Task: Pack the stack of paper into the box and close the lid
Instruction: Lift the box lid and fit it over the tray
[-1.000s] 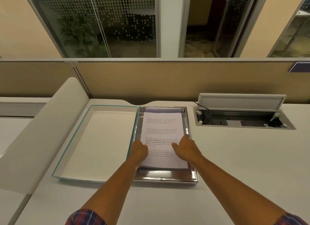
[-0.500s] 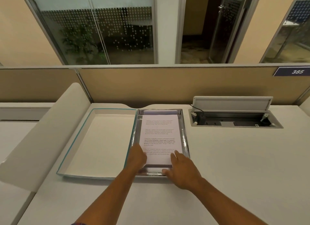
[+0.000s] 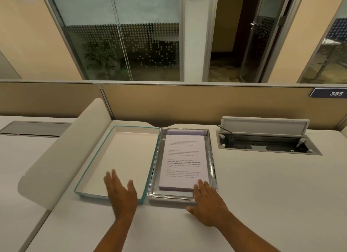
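Note:
A stack of printed paper [image 3: 183, 158] lies flat inside the silver-lined box [image 3: 212, 163] on the white desk. To its left lies the box lid [image 3: 120, 158], upside down, white inside with a teal rim. My left hand [image 3: 121, 191] hovers open over the lid's near edge, fingers spread. My right hand [image 3: 208, 201] rests flat across the box's near right corner, fingertips touching the stack's near edge, holding nothing.
An open cable hatch [image 3: 266, 141] with sockets and a raised flap sits in the desk to the right of the box. A curved white divider [image 3: 62, 150] borders the lid on the left. A tan partition [image 3: 187, 101] runs along the desk's far edge.
My left hand left the paper and moved left over the lid. My right hand slid back to the box's near right corner. The camera tilted.

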`<state>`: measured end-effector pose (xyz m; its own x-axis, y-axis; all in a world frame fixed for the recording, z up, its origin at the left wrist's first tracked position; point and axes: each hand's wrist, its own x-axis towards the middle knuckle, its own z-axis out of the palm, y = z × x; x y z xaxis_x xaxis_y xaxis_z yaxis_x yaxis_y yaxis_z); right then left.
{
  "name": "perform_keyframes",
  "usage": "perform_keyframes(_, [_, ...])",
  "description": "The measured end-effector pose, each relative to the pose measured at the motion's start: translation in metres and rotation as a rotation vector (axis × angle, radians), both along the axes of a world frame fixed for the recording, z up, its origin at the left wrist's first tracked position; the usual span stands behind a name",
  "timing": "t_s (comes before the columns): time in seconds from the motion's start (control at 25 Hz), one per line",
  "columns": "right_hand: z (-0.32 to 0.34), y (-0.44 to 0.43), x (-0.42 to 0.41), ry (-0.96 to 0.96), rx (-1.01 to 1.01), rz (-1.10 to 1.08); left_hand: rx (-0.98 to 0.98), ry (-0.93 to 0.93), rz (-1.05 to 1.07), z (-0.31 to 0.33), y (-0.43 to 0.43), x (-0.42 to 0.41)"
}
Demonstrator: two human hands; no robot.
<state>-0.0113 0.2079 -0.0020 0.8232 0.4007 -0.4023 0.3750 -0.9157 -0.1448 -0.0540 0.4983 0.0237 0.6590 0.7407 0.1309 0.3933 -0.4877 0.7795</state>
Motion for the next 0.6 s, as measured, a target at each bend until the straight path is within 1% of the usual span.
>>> perform_keyframes(0.08, [0.002,0.001,0.0,0.006,-0.007,-0.001,-0.039,0.094,0.181,-0.01,0.015,-0.008])
perform_keyframes(0.12, [0.002,0.002,0.0,0.005,-0.008,-0.002,-0.102,0.154,0.265,-0.013,0.022,-0.009])
perform_keyframes(0.2, [0.003,0.003,-0.001,0.006,-0.01,-0.005,-0.293,0.303,0.389,-0.013,0.03,-0.009])
perform_keyframes(0.28, [0.003,0.003,-0.001,0.011,-0.013,-0.009,-0.432,0.426,0.423,-0.01,0.031,-0.006])
perform_keyframes(0.36, [0.003,0.004,0.0,0.015,-0.019,-0.012,-0.476,0.474,0.407,-0.009,0.03,-0.003])
perform_keyframes(0.4, [0.003,0.004,0.0,0.018,-0.025,-0.012,-0.498,0.467,0.427,-0.011,0.03,-0.001])
perform_keyframes(0.44, [0.003,0.004,0.0,0.019,-0.031,-0.011,-0.543,0.408,0.458,-0.011,0.03,0.002])
perform_keyframes(0.52, [0.003,0.005,0.0,0.022,-0.044,-0.007,-0.625,0.179,0.473,-0.01,0.03,0.004])
perform_keyframes(0.6, [0.003,0.004,0.001,0.027,-0.057,-0.003,-0.707,-0.087,0.432,-0.006,0.027,0.004])
